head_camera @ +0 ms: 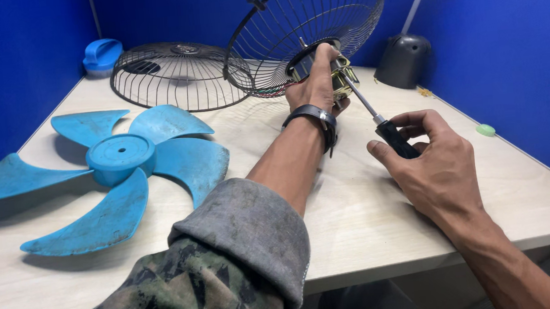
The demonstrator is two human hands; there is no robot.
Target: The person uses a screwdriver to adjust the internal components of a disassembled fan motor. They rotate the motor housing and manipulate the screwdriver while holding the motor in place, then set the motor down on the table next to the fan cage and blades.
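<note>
Camouflage sleeve with a grey cuff (243, 243) is filling the near foreground at 6 o'clock, and from it the left forearm is reaching up toward 12. Its left hand (314, 85), wearing a dark wristband (314, 114), is wrapping closed around the fan motor (341, 76) at the hub of the rear wire guard (316, 18), holding the guard tilted up off the table (360, 220). At 3 o'clock the right hand (431, 161) is gripping the black handle of a screwdriver (378, 115), fingers curled shut around it, and the shaft is pointing up-left with its tip meeting the brassy side of the motor.

Judging by this, the person is working a screw on the motor mount; turning it would seem to call for keeping the tip seated and the motor from twisting.

At 9 o'clock a blue fan blade (119, 158) is lying flat. Beyond it, at 11, the front guard (175, 74) is resting dome-up, with a blue cap (102, 55) behind. A dark motor cover (403, 60) is sitting at 1 o'clock, and a small green bit (485, 130) at 3.
</note>
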